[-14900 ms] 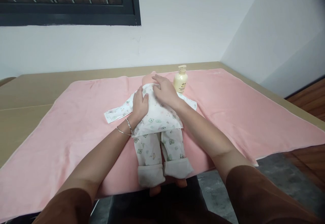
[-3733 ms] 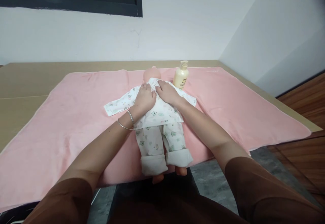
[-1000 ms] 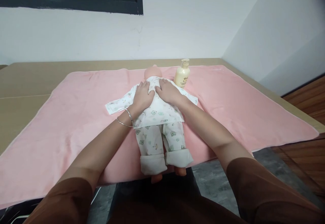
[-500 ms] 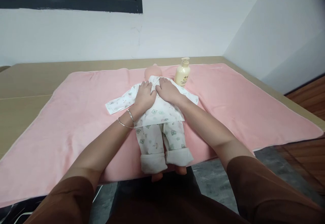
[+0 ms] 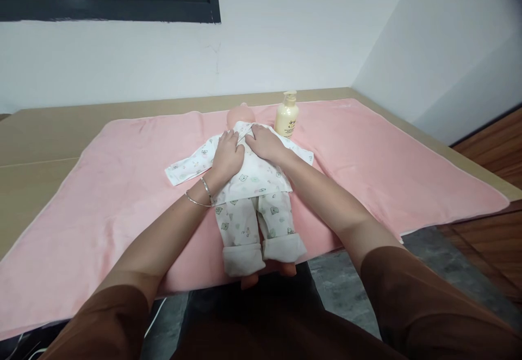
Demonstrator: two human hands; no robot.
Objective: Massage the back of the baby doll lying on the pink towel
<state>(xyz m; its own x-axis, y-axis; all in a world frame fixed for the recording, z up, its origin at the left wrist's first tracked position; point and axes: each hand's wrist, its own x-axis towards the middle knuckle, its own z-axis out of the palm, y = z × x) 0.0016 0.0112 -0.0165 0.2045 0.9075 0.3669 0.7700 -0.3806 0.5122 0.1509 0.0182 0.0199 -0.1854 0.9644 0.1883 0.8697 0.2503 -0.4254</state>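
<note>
A baby doll in a white printed cotton shirt and trousers [image 5: 250, 186] lies face down along the middle of a pink, soft-piled towel [image 5: 367, 169], its bald head at the far end and its bare feet hanging over the near edge. The left hand [image 5: 229, 153] lies flat on the left side of the doll's upper back, fingers spread a little and pointing far; the right hand [image 5: 263, 143] lies flat on the right side, fingers loosely together. The two hands nearly meet over the middle of the shirt; neither grips anything, both just press on the cloth. Two thin silver bangles [image 5: 202, 194] circle the left wrist.

The shirt's left sleeve stretches out flat to the left on the towel. A cream plastic pump bottle [image 5: 286, 118] stands upright just to the far right of the doll's shoulder, near the right hand's fingertips but apart from them.

The towel spreads wide to both sides, covering most of a tan, smooth tabletop [image 5: 36, 148], which shows at the left and far edges. White walls meet in a corner at the far right.
</note>
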